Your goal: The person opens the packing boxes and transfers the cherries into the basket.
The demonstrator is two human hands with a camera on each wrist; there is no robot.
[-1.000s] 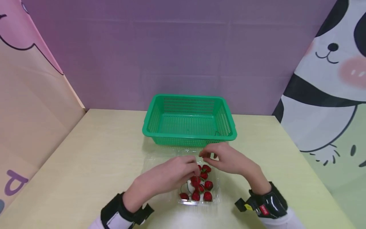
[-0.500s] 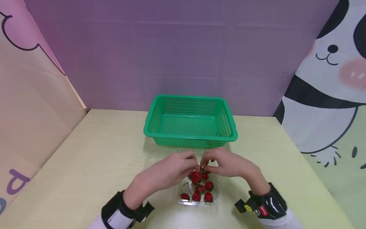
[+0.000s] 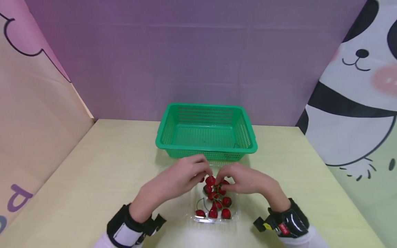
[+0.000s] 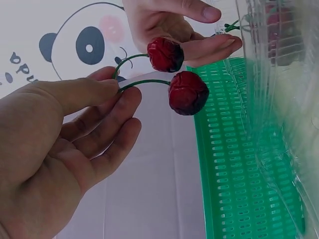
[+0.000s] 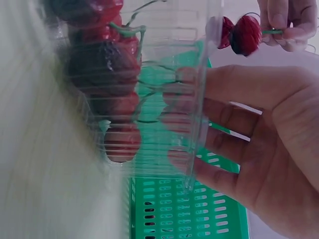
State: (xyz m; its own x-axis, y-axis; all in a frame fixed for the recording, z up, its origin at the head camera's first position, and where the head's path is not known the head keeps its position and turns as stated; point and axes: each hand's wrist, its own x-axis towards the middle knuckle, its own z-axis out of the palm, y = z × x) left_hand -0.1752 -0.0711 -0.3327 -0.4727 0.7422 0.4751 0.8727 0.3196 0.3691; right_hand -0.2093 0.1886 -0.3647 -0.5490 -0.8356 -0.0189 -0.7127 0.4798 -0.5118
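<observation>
Clear plastic clamshell (image 3: 198, 217) of red cherries (image 3: 217, 206) nearest on counter (image 3: 93, 179), left hand (image 3: 180, 179) grip pinching stems of cherry pair (image 4: 179, 74), right hand (image 3: 245, 179) fingers loosely curled at clamshell's far edge, empty green basket (image 3: 206, 129) behind, purple letter (image 3: 17, 199) on left wall.

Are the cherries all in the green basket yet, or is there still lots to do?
Not yet. The green basket holds no cherries. The clear box is open, so that part looks done. The left hand pinches the stems of two cherries above the box, with the right hand at the box's far edge. The remaining cherries lie in the box.
</observation>
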